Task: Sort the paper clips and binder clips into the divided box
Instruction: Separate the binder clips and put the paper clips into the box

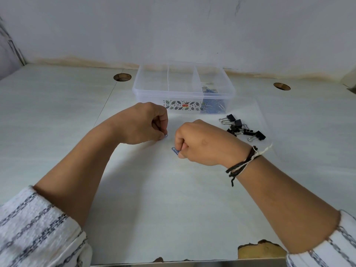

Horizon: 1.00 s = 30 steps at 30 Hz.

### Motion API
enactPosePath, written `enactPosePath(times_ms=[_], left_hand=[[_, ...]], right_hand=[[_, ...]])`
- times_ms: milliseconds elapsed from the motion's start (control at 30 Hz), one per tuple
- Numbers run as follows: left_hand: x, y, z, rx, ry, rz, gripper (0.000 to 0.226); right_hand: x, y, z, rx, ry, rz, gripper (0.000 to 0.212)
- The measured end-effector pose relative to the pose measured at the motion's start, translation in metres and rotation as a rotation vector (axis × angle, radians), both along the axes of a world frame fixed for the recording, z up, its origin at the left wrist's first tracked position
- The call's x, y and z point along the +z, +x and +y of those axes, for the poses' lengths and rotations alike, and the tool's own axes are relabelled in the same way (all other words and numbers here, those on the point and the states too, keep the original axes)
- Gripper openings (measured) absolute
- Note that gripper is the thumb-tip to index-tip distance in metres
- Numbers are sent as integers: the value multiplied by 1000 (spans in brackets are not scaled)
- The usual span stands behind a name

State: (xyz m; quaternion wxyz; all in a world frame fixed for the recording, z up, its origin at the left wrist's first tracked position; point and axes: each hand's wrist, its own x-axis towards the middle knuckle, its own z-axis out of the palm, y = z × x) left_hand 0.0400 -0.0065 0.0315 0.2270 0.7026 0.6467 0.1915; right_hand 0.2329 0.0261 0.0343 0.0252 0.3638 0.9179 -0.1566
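L hand grip pinched on thin blue wire paper clip; R hand grip pinched on another blue clip. Smooth pale bench; clear plastic divided box; black binder clips beside.

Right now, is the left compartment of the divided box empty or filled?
Empty, as far as shows: the left compartment of the divided box has only clear plastic, while blue paper clips sit in the right one.

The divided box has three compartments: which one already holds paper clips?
The right-hand compartment of the divided box: blue paper clips lie piled in it, while the left and middle compartments look empty.
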Motion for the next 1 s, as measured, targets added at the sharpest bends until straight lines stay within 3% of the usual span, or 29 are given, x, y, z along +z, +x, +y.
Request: enactPosePath(times_ms=[100,267,433,533,600,733,800,900,1000], left_hand=[[-1,1,1,5,7,-8,14],[-3,2,3,27,41,-14,16],[-3,3,3,82,106,-155,14],[7,15,10,131,211,-347,14],[18,29,25,153,307,-406,13],[42,61,75,154,482,-371,15],[51,75,102,151,522,-299,9],[58,83,130,141,460,-192,10],[56,71,127,165,462,-198,11]], right_hand=[[5,-3,-1,-3,-58,-49,14],[2,-12,1,14,-55,-127,29],[10,1,1,104,-31,-125,13],[24,24,24,12,-45,-7,11],[39,41,49,-117,-44,182,10],[62,56,105,-394,140,530,7],[65,51,130,-467,212,560,8],[63,43,152,-483,240,459,17],[61,45,142,-458,305,502,27]])
